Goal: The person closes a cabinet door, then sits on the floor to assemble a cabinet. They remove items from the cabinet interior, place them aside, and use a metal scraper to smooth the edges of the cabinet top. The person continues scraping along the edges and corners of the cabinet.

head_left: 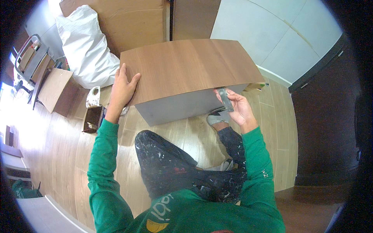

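In the head view, a small dark open box point(93, 119) sits on the wood floor point(70, 155) beside a crumpled silvery bag point(93, 97); its contents are hard to make out. The left hand point(122, 90) lies flat, fingers spread, on the wood-grain cabinet panel point(186, 68). The right hand point(237, 106) pinches a small grey metal fitting point(224, 99) at the panel's front edge. A white sack point(85, 46) and cardboard point(128, 19) lie behind.

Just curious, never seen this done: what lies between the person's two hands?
In the head view, the wood-grain panel with its grey front edge spans the gap; the left hand presses on it, the right hand holds a small grey piece.
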### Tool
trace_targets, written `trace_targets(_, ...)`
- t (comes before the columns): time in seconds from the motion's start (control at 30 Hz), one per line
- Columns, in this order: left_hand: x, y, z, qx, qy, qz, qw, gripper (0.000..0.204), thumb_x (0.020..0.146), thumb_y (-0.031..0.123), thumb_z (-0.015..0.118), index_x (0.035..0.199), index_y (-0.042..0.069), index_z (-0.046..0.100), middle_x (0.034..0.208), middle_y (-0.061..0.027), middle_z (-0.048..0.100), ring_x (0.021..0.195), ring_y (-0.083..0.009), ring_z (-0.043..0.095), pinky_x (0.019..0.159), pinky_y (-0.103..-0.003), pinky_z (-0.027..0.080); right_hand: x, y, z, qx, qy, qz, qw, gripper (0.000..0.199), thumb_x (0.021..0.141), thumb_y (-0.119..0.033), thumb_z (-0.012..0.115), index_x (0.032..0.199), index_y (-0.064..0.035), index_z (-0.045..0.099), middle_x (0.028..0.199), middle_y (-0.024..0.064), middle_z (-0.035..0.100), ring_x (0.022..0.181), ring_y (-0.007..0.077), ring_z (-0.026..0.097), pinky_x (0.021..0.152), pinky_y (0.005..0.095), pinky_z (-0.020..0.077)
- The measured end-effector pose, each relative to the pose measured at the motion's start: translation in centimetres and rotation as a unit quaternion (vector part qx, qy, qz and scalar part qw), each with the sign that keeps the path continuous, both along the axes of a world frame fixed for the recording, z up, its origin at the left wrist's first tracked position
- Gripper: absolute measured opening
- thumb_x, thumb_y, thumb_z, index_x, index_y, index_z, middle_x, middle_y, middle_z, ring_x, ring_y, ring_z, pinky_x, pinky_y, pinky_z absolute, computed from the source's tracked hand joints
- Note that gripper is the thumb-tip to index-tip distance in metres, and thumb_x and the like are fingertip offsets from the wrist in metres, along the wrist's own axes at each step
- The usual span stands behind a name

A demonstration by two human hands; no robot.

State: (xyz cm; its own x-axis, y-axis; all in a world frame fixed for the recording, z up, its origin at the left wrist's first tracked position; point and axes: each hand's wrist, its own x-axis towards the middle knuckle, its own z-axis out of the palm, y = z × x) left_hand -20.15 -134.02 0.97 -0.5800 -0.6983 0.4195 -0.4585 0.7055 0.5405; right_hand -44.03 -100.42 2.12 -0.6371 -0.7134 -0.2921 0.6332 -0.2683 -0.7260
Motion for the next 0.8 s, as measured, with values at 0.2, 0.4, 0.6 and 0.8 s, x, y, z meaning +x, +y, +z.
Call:
trace_targets(0.2,0.0,0.2,0.4,0.010,-0.005,-0.003,1.000,0.078,0.097,0.041,0.067,0.148,-0.011,0.039,0.149,-0.0326,0.046,0.141,-0.0416,0.044,0.118,-0.043,0.034,1.8,-3.0,-3.9,-0.091,-0.012,0.169,0.981,0.038,0.087,-0.002,0.054,0.124,0.0077,0.056,0.126,0.0230,0.065,0.113,0.0285,0.067,0.106,0.0395,0.0516)
trace_targets(0.4,-0.2,0.0,0.3,0.015,0.003,-0.025,1.000,0.079,0.097,0.040,0.066,0.149,-0.011,0.037,0.150,-0.0330,0.043,0.141,-0.0433,0.042,0.118,-0.044,0.034,-7.6,4.4,-1.5,-0.021,-0.001,-0.064,0.998,0.047,0.088,0.002,0.047,0.134,0.0147,0.047,0.132,0.0254,0.060,0.119,0.0313,0.064,0.111,0.0396,0.0497)
trace_targets(0.6,0.0,-0.5,0.1,0.013,-0.007,-0.034,0.999,0.078,0.097,0.038,0.066,0.150,-0.011,0.036,0.151,-0.0342,0.042,0.143,-0.0432,0.040,0.119,-0.044,0.031,-10.1,5.8,-4.9,-0.100,0.014,0.093,0.990,0.052,0.088,0.001,0.048,0.138,0.0149,0.044,0.137,0.0266,0.057,0.123,0.0312,0.062,0.110,0.0379,0.0497)
trace_targets(0.8,-0.1,-0.5,0.3,0.038,0.001,-0.039,0.999,0.078,0.098,0.037,0.067,0.151,-0.011,0.035,0.154,-0.0325,0.040,0.146,-0.0400,0.038,0.121,-0.041,0.028,-8.6,5.9,-2.7,-0.090,0.049,-0.018,0.995,0.050,0.088,-0.001,0.050,0.136,0.0121,0.050,0.131,0.0224,0.063,0.118,0.0276,0.065,0.108,0.0371,0.0508)
